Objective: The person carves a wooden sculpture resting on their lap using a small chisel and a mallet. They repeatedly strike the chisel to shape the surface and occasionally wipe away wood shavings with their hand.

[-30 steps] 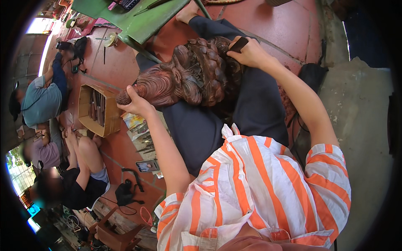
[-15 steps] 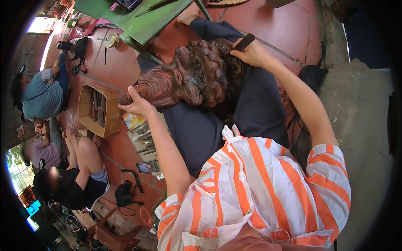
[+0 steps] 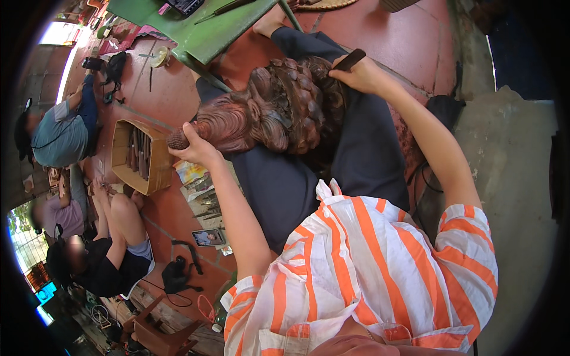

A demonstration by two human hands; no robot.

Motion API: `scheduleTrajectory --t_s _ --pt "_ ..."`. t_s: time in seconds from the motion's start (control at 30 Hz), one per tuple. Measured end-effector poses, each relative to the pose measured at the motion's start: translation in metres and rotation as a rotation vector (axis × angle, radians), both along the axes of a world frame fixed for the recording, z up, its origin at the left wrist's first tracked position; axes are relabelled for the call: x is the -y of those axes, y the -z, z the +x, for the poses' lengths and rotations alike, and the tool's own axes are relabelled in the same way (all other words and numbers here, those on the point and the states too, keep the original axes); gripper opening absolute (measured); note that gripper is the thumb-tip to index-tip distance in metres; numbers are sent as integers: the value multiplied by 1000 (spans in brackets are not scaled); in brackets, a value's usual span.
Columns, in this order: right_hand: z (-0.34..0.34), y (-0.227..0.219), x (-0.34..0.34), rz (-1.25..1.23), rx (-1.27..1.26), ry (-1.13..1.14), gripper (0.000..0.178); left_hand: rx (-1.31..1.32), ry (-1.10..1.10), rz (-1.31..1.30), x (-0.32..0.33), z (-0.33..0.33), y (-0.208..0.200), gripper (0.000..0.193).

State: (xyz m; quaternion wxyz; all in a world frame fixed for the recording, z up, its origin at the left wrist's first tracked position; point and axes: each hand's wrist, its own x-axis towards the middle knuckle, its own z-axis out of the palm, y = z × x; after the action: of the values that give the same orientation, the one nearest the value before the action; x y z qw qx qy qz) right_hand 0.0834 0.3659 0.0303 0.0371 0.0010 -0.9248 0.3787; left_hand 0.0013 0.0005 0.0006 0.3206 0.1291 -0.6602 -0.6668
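Across my thighs lies a carved reddish-brown wooden statue (image 3: 285,113), its knobbed, rounded end to the left and rows of petal-like carving to the right. My left hand (image 3: 200,148) is closed round the knobbed end. At the statue's far right end is my right hand (image 3: 365,76), gripping a dark brown, flat, bar-shaped piece (image 3: 350,59) that sticks out above the fist. What lies under the right fingers is hidden, so I cannot tell if a tip touches the wood.
A green table (image 3: 219,26) stands beyond the statue. To my left are a cardboard box (image 3: 157,157) of wooden-handled tools, a phone (image 3: 208,237), and thin tools on a sheet (image 3: 205,196). Several people sit farther left, one in a teal shirt (image 3: 62,139).
My right hand and the dark bar-shaped piece have shifted slightly to the right. My left hand and the statue stay nearly where they were.
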Motion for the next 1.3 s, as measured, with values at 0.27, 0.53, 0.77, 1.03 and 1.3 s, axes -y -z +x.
scheduleTrajectory --t_s 0.27,0.53,0.77,1.03,1.3 --pt "3 19 7 175 -85 88 23 -2 -8 -20 -11 4 -7 80" --pt "9 9 22 331 -300 -42 20 -10 -2 -13 -2 0 -1 78" --pt "-1 2 3 68 36 5 21 -9 -6 -41 6 -1 3 76" --pt "15 16 30 280 -147 61 19 0 26 54 -2 1 -2 76" --pt "10 16 22 89 -114 57 27 4 -39 -50 10 -6 13 78"
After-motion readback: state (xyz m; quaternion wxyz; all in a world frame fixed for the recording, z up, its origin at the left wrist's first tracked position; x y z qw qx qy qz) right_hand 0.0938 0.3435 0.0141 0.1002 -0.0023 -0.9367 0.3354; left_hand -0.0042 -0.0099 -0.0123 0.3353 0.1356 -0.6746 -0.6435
